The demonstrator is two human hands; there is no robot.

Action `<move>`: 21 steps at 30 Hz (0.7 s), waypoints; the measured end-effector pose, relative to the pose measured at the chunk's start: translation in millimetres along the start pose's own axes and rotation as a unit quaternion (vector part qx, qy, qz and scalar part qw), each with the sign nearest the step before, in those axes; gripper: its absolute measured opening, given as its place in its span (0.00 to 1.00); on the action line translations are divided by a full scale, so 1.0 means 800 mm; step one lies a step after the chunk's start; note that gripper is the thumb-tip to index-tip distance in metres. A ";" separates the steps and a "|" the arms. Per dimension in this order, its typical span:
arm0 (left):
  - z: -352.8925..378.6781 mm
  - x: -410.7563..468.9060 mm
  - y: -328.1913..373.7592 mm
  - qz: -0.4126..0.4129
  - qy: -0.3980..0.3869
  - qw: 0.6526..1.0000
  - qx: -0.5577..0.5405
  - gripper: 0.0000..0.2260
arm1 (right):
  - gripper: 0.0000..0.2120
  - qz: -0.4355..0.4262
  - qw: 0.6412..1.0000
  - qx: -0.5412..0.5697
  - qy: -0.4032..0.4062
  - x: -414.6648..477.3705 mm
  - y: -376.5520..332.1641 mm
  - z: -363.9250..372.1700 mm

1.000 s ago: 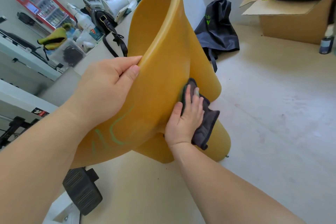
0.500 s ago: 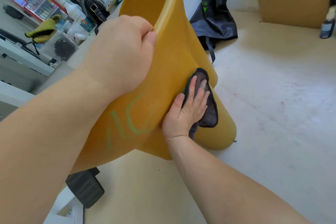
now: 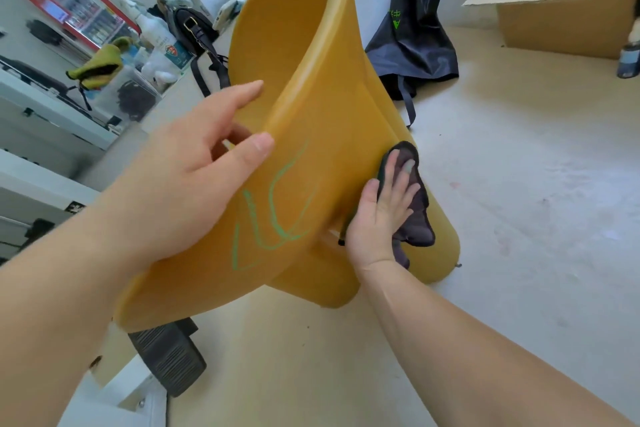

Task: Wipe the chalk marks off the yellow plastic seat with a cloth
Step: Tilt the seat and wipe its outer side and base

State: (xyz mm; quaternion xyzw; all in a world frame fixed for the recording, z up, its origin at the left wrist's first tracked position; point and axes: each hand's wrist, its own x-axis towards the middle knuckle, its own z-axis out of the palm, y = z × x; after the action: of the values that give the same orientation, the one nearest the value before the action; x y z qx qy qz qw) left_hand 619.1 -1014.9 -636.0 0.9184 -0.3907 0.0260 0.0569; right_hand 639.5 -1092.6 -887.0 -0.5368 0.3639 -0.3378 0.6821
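2 hands on the upended yellow seat

Yellow plastic seat (image 3: 311,97) stands on a pale surface (image 3: 519,218), centre frame. Its long axis runs from the broad lower end, nearest the person, up and away to the curled rim at the top of frame, tilted rather than upright. Green chalk marks (image 3: 273,215) sit low on the near face, towards the camera. Left hand (image 3: 187,177) is at the seat's left edge: fingers straight and spread behind it, thumb tip against it, nothing clenched. Right hand (image 3: 381,218) lies flat with straight fingers, pressing a dark cloth (image 3: 420,225) to the seat's right flank, right of the marks and not on them. 1 black bag (image 3: 412,38) and 1 cardboard box (image 3: 554,21) lie beyond.
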 end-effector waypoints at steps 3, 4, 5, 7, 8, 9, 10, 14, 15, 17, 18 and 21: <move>0.006 -0.027 -0.016 0.044 0.003 0.998 0.051 0.23 | 0.23 -0.088 0.995 0.034 -0.033 -0.028 -0.029 0.016; 0.008 -0.028 -0.016 0.062 0.008 0.996 0.064 0.24 | 0.23 -0.103 0.993 0.048 -0.041 -0.032 -0.035 0.020; 0.009 -0.025 -0.014 0.075 0.012 0.994 0.073 0.24 | 0.23 -0.109 0.991 0.062 -0.043 -0.032 -0.040 0.022; 0.010 -0.012 -0.003 0.091 0.028 0.992 0.081 0.25 | 0.22 -0.103 0.990 0.092 -0.041 -0.023 -0.051 0.019; 0.010 -0.002 0.005 0.097 0.038 0.991 0.083 0.25 | 0.22 -0.097 0.989 0.104 -0.041 -0.013 -0.057 0.014; 0.011 0.009 0.014 0.106 0.046 0.990 0.083 0.24 | 0.22 -0.091 0.988 0.115 -0.043 -0.002 -0.062 0.006; 0.012 0.022 0.026 0.116 0.054 0.988 0.081 0.23 | 0.21 -0.087 0.987 0.124 -0.048 0.012 -0.067 -0.004; 0.025 0.072 0.082 0.134 0.062 0.986 0.073 0.14 | 0.21 -0.093 0.975 0.177 -0.097 0.048 -0.074 -0.045; 0.029 0.086 0.094 0.134 0.064 0.986 0.078 0.13 | 0.22 -0.103 0.969 0.199 -0.103 0.046 -0.073 -0.052; 0.033 0.109 0.113 0.121 0.058 0.988 0.070 0.13 | 0.24 -0.118 0.961 0.225 -0.107 0.026 -0.067 -0.057; 0.034 0.118 0.121 0.113 0.058 0.990 0.060 0.13 | 0.26 -0.126 0.962 0.218 -0.107 0.007 -0.065 -0.054; 0.036 0.135 0.139 0.095 0.060 0.993 0.037 0.13 | 0.33 -0.180 0.963 0.175 -0.094 -0.055 -0.068 -0.040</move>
State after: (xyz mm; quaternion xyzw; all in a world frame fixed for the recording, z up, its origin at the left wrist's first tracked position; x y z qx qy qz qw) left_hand 613.9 -1172.0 -644.9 0.8752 -0.4711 0.1011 0.0441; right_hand 586.0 -1081.3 -833.1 -0.4949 0.1309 -0.4611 0.7248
